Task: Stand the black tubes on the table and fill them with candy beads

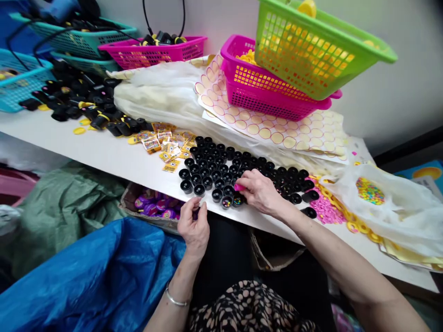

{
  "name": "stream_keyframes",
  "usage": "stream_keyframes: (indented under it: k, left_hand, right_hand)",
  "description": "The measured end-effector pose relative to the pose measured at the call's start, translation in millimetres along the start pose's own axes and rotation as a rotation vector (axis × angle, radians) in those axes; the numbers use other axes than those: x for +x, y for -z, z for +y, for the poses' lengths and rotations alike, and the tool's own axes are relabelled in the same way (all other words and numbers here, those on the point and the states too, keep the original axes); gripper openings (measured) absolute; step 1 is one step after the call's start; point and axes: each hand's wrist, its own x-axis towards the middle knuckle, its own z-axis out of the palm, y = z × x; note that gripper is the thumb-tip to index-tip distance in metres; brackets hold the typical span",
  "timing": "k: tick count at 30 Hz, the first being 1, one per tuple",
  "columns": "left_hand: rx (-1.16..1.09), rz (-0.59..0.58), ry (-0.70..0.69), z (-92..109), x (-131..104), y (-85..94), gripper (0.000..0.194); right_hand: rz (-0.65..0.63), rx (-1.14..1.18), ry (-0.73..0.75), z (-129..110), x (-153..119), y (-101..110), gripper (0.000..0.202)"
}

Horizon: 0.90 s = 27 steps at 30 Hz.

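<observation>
Rows of small round black cups (206,171) stand upright on the white table, closely packed. Two cups at the front edge, one a candy-filled cup (227,202), hold tiny coloured balls. Over the front rows, my right hand (259,190) pinches a small pink scoop-like piece (238,187); its exact shape is mostly hidden by the fingers. At the table's front edge is my left hand (194,228), its fingers loosely curled and the thumb apart, with nothing visible in it. Pink pellets (325,208) lie right of the cups.
Yellow packets (169,146) and a heap of black capped pieces (90,99) lie to the left. Behind are a pink basket (277,99) and a green basket (311,50). A plastic bag (401,207) of coloured balls lies right. Below the edge sits a purple-filled box (129,200).
</observation>
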Motion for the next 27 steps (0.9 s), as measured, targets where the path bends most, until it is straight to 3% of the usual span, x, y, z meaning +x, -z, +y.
stream_keyframes:
  k: [7,12,16,19,22,25,27]
  left_hand:
    - [-0.003,-0.015,0.003,-9,1,0.0,0.024]
    - [-0.013,0.009,-0.004,-10,4,-1.1,0.022]
    - [0.006,0.023,-0.014,-8,5,0.5,0.019]
    - [0.016,0.052,-0.017,-9,5,3.6,0.017]
    - [0.039,0.114,-0.019,-12,12,9.3,0.020]
    - [0.028,0.204,0.029,-16,31,13.8,0.026]
    - [-0.037,0.253,0.087,-17,50,12.5,0.027]
  right_hand:
    - [-0.158,-0.346,0.129,-20,19,-2,0.012]
    - [-0.168,-0.402,0.153,-31,24,-1,0.011]
    - [-0.120,-0.333,0.091,-22,17,13,0.014]
    - [0.053,-0.043,-0.054,4,-4,31,0.018]
    - [0.281,0.367,-0.240,49,-46,47,0.013]
    - [0.691,0.569,-0.651,113,-105,58,0.026]
    - [0.918,0.454,-0.884,160,-143,61,0.028]
